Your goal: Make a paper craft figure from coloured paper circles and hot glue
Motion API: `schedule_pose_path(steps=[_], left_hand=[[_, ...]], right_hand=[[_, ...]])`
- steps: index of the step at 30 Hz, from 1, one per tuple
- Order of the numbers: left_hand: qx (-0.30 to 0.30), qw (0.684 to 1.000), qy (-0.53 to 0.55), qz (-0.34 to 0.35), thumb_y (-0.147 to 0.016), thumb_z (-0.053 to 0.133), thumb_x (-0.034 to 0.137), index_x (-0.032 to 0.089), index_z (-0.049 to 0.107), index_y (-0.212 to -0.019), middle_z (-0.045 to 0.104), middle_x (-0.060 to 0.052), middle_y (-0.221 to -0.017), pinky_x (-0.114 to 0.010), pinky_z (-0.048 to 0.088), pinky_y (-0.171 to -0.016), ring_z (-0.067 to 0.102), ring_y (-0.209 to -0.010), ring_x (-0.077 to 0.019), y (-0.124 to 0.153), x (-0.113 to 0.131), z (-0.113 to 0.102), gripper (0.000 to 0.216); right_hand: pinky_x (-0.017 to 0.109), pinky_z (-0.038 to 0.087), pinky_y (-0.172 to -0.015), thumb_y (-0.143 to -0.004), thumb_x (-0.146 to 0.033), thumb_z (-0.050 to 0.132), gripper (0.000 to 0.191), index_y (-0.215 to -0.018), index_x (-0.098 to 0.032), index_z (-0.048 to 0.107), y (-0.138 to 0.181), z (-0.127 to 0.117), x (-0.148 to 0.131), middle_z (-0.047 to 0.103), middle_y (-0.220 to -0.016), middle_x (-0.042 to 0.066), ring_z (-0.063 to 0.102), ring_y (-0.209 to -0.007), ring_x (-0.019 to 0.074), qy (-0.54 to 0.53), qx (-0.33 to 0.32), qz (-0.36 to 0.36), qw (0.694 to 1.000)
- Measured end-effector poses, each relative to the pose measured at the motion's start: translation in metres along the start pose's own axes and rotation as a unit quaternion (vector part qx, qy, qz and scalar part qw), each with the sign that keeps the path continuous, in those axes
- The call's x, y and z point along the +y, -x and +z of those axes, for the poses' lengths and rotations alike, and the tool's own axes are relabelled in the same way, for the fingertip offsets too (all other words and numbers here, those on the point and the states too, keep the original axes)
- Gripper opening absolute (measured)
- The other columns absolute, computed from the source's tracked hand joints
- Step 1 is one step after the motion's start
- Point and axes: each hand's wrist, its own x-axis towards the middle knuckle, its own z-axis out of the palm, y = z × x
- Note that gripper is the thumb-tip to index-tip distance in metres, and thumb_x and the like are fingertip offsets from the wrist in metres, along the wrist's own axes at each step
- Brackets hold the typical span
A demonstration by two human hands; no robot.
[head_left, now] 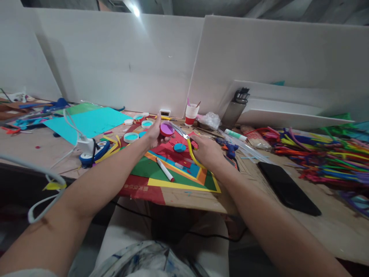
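My left hand [155, 135] is closed around a small round red paper-cup base [167, 129] with a purple disc inside it. In my right hand [210, 152] are scissors [190, 147] with yellow handles. Their silver blades point left and reach the right rim of the cup base; whether they touch it I cannot tell. Below the hands lie stacked sheets of coloured paper [147, 169], green, yellow, orange, blue and red. A blue disc [179, 147] rests on the red sheet, and a white marker [165, 169] with a red end lies across the stack.
Several white rings with blue insides, one a cut cup base [131, 137], stand to the left. Behind are a cup stack [191, 114] and a bottle [235, 109]. A glue gun [231, 149], a phone [288, 187] and pipe cleaners [325, 154] lie right; a power strip [95, 153] left.
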Motion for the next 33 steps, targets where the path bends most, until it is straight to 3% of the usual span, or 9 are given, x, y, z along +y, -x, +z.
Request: schedule_pose_path(steps=[5, 9, 13, 17, 23, 29, 33], left_hand=[[0.032, 0.997, 0.04, 0.051, -0.086, 0.025, 0.071, 0.015, 0.061, -0.086, 0.065, -0.009, -0.066, -0.021, 0.038, -0.039, 0.062, -0.052, -0.0156, -0.003, -0.003, 0.004, 0.067], [0.043, 0.995, 0.047, 0.076, -0.087, 0.028, 0.069, 0.014, 0.06, -0.084, 0.063, -0.008, -0.064, -0.02, 0.035, -0.038, 0.059, -0.05, -0.0132, -0.005, -0.007, 0.005, 0.064], [0.021, 0.998, 0.021, 0.057, -0.086, 0.026, 0.07, 0.014, 0.06, -0.083, 0.065, -0.01, -0.067, -0.02, 0.033, -0.037, 0.057, -0.047, -0.0124, -0.005, -0.012, 0.005, 0.066], [-0.006, 0.999, 0.004, 0.045, -0.086, 0.026, 0.07, 0.014, 0.059, -0.081, 0.065, -0.01, -0.065, -0.021, 0.035, -0.038, 0.057, -0.046, -0.0127, -0.004, -0.014, 0.005, 0.066], [-0.039, 0.999, -0.004, 0.034, -0.088, 0.021, 0.07, 0.014, 0.058, -0.083, 0.063, -0.009, -0.06, -0.019, 0.028, -0.034, 0.053, -0.041, -0.0123, -0.001, -0.004, 0.002, 0.067], [-0.028, 1.0, 0.0, 0.0, -0.086, 0.015, 0.073, 0.012, 0.061, -0.085, 0.061, -0.01, -0.058, -0.018, 0.02, -0.031, 0.051, -0.038, -0.011, 0.002, 0.006, -0.001, 0.076], [0.001, 0.999, 0.017, 0.034, -0.087, 0.019, 0.071, 0.013, 0.06, -0.086, 0.06, -0.008, -0.058, -0.018, 0.023, -0.032, 0.053, -0.042, -0.0112, -0.002, 0.003, 0.0, 0.071]], right_hand=[[0.031, 0.043, -0.069, -0.084, -0.034, 0.052, 0.037, -0.118, -0.026, 0.061, -0.001, 0.001, 0.001, 0.07, -0.106, 0.009, 0.064, -0.091, 0.026, 0.006, -0.015, 0.014, 1.0], [0.031, 0.044, -0.072, -0.084, -0.031, 0.05, 0.037, -0.12, -0.028, 0.06, 0.0, 0.001, 0.001, 0.069, -0.107, 0.008, 0.063, -0.094, 0.0256, -0.02, -0.014, 0.019, 1.0], [0.032, 0.045, -0.077, -0.081, -0.026, 0.052, 0.044, -0.125, -0.026, 0.056, 0.0, 0.003, 0.003, 0.064, -0.115, 0.01, 0.061, -0.099, 0.0256, -0.037, -0.006, 0.018, 0.999], [0.031, 0.045, -0.074, -0.082, -0.029, 0.053, 0.04, -0.121, -0.027, 0.058, -0.001, 0.003, 0.002, 0.064, -0.114, 0.009, 0.061, -0.097, 0.0256, -0.031, -0.009, 0.012, 0.999], [0.03, 0.043, -0.07, -0.085, -0.032, 0.052, 0.04, -0.123, -0.027, 0.059, 0.0, -0.001, 0.0, 0.067, -0.112, 0.008, 0.062, -0.094, 0.0243, -0.019, 0.004, 0.003, 1.0], [0.03, 0.041, -0.068, -0.083, -0.029, 0.053, 0.036, -0.117, -0.026, 0.062, 0.0, -0.001, 0.002, 0.069, -0.11, 0.007, 0.063, -0.091, 0.0243, -0.009, 0.005, -0.01, 1.0], [0.031, 0.04, -0.067, -0.084, -0.031, 0.05, 0.033, -0.114, -0.026, 0.062, -0.001, 0.0, 0.003, 0.07, -0.106, 0.008, 0.063, -0.09, 0.0252, -0.01, -0.009, 0.012, 1.0]])
